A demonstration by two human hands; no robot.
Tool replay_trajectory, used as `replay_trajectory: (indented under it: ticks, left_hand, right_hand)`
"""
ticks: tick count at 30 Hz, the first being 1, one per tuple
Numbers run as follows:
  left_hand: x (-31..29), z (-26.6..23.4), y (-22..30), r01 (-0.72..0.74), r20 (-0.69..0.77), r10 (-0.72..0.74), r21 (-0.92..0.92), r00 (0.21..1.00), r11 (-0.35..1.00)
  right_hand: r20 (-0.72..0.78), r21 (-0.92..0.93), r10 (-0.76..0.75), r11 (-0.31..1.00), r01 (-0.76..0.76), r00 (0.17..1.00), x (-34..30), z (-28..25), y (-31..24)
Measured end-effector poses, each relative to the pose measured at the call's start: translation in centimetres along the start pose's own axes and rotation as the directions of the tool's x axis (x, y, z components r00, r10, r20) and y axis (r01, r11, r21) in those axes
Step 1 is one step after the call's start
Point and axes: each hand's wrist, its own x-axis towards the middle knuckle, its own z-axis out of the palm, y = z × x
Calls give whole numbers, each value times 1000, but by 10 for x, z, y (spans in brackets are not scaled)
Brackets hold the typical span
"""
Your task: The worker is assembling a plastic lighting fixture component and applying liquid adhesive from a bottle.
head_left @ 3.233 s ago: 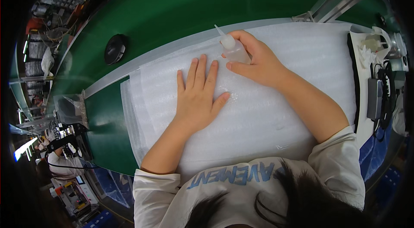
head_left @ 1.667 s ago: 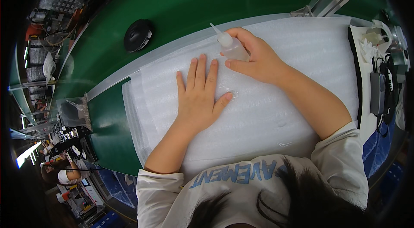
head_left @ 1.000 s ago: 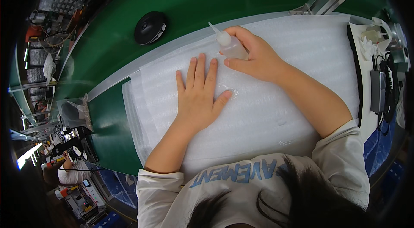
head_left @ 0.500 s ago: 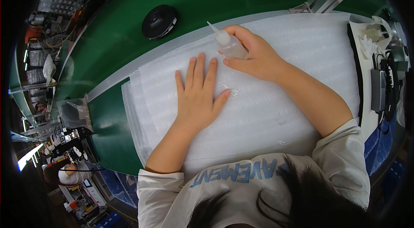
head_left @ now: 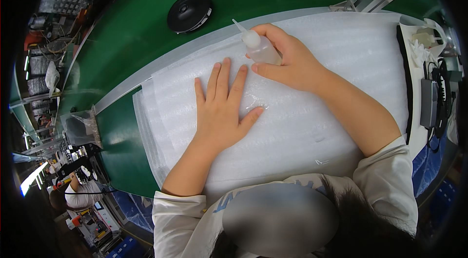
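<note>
Left hand (head_left: 222,111) flat, fingers spread, palm pressed on white foam sheet (head_left: 341,48). Right hand (head_left: 287,60) wrapped around small clear bottle (head_left: 260,49), nozzle tilted up and left toward far edge of foam. Bottle just beyond left fingertips, over foam. Black round disc (head_left: 189,11) on green belt (head_left: 122,38) past foam, well apart from both hands. Cables and grey box (head_left: 429,102) at far right.

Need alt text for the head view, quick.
Right hand grips a small clear squeeze bottle, nozzle pointing up-left; left hand lies flat on white foam sheets. A black round disc sits on the green belt beyond.
</note>
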Motion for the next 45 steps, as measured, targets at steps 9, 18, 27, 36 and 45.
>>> replay_trajectory:
  ticks: [9,18,27,36,45]
  left_hand:
    - [0,0,1,4,-3,-4,10,1000,1000]
    - [0,1,1,11,6,-11,10,1000,1000]
    - [1,0,2,21,11,-21,14,1000,1000]
    - [2,0,3,16,1,-16,-3,1000,1000]
    - [2,-6,-7,-115,-56,106,-177,993,978]
  right_hand:
    - [-22,-12,-44,999,43,999,0,2,6]
    - [-18,-22,-54,998,54,998,0,1,4]
    - [-34,-23,-62,998,61,997,-1,2,6]
    - [-49,-59,-127,991,124,991,-1,1,9]
    - [-41,-66,-101,993,98,994,-2,1,5]
